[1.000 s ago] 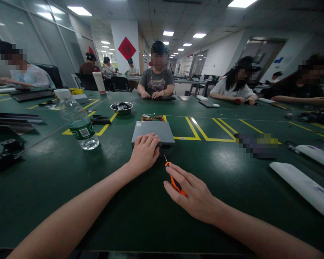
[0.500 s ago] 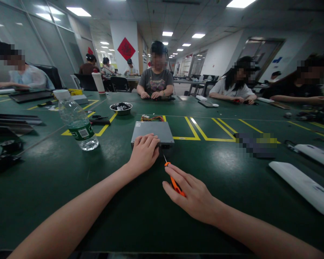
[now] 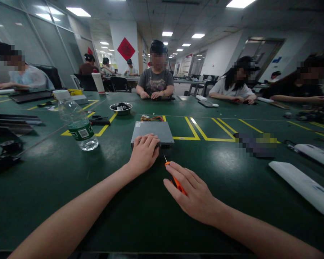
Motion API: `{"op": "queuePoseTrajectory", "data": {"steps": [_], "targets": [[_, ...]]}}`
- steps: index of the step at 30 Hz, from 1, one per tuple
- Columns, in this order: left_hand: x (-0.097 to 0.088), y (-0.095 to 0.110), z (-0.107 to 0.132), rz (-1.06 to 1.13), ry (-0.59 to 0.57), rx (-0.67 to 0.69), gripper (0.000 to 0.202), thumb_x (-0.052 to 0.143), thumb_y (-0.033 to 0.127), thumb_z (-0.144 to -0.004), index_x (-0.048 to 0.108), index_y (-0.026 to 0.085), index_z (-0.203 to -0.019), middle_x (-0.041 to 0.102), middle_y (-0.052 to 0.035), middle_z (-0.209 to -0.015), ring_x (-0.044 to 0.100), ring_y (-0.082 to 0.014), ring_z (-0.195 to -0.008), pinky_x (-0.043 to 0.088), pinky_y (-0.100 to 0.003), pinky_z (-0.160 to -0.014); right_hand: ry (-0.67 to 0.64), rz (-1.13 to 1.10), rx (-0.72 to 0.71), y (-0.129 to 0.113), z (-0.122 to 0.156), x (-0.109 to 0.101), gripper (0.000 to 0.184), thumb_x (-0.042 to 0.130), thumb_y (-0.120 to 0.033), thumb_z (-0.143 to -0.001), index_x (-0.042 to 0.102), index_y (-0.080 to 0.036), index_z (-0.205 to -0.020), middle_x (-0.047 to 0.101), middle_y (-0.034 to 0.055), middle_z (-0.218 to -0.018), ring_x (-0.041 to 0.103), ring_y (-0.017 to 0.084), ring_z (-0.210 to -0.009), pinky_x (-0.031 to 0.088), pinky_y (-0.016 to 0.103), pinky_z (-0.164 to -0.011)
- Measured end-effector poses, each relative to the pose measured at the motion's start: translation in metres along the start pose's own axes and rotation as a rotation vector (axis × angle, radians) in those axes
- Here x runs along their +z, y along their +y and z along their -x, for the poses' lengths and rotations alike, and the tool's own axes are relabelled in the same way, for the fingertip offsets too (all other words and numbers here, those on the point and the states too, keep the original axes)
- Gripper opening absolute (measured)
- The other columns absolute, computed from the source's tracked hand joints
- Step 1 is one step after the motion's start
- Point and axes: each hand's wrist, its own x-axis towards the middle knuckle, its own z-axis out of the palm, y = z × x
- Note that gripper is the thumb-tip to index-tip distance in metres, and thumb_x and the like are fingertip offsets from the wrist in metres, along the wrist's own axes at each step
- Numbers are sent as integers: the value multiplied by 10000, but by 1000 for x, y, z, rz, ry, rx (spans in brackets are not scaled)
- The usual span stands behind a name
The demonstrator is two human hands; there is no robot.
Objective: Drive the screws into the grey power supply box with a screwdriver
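A grey metal computer power supply (image 3: 153, 130) lies flat on the green table, with a bundle of coloured wires (image 3: 151, 118) at its far side. My left hand (image 3: 144, 151) grips its near edge, fingers over the top and the thumb down by the front face. In my right hand (image 3: 191, 190) is a screwdriver (image 3: 179, 185) with an orange handle, held between the thumb and fingers. Its thin shaft points forward at the near face of the power supply. The tip is close to that face; whether they touch I cannot tell.
A water bottle (image 3: 82, 126) stands left of the power supply, and a metal bowl (image 3: 121, 108) of small dark parts sits beyond. White casings (image 3: 302, 187) lie at the right, dark parts (image 3: 5, 154) at the left. Across the table, a person (image 3: 156, 79) sits working.
My right hand has shifted very slightly, its thumb and fingers moving around the orange handle, and the screwdriver tip sits a little farther from the power supply. My left hand stays put.
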Motion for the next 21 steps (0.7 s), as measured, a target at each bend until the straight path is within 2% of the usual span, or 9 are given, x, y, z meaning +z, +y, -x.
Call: {"op": "queuePoseTrajectory", "data": {"steps": [3, 6, 10, 14, 17, 21], "targets": [[-1, 0, 0, -7, -7, -2, 215, 410, 235, -860, 516, 186, -1040, 570, -63, -1146, 448, -221, -1146, 290, -401, -941, -9, 16, -14, 1, 0, -1, 314, 490, -145, -826, 470, -168, -1139, 514, 196, -1206, 441, 272, -1199, 513, 313, -818], [-2, 0, 0, -5, -9, -6, 217, 409, 235, -860, 518, 184, -1040, 570, -67, -1145, 444, -226, -1151, 291, -403, -937, 26, 55, -11, 4, 2, -2, 295, 478, -139, -833, 472, -158, -1128, 559, 189, -1138, 492, 259, -1153, 533, 271, -747], [-2, 1, 0, 4, 0, -12, 214, 411, 227, -858, 522, 185, -1036, 574, -70, -1137, 449, -224, -1144, 292, -402, -934, 48, 43, 21, 6, 3, 0, 242, 509, -151, -827, 505, -132, -1069, 602, 183, -1073, 513, 261, -1129, 522, 301, -778], [-2, 1, 0, 2, -2, -7, 211, 418, 225, -854, 525, 186, -1031, 575, -69, -1136, 452, -226, -1140, 294, -406, -933, 15, 9, 9, 3, 1, 0, 223, 508, -141, -822, 519, -153, -1044, 586, 181, -1112, 452, 299, -1183, 495, 374, -840], [-2, 1, 0, 1, -5, -7, 213, 418, 224, -854, 525, 187, -1033, 573, -72, -1142, 447, -227, -1146, 294, -408, -936, -26, -5, -27, 1, -1, -2, 248, 469, -130, -837, 495, -151, -1083, 552, 215, -1159, 452, 295, -1184, 522, 315, -772], [-1, 1, 0, -4, -3, -9, 213, 420, 222, -853, 520, 184, -1038, 573, -70, -1137, 445, -226, -1148, 294, -405, -936, 16, 50, 11, 4, 2, -1, 253, 460, -143, -849, 476, -131, -1102, 566, 212, -1149, 482, 261, -1162, 529, 269, -738]]}}
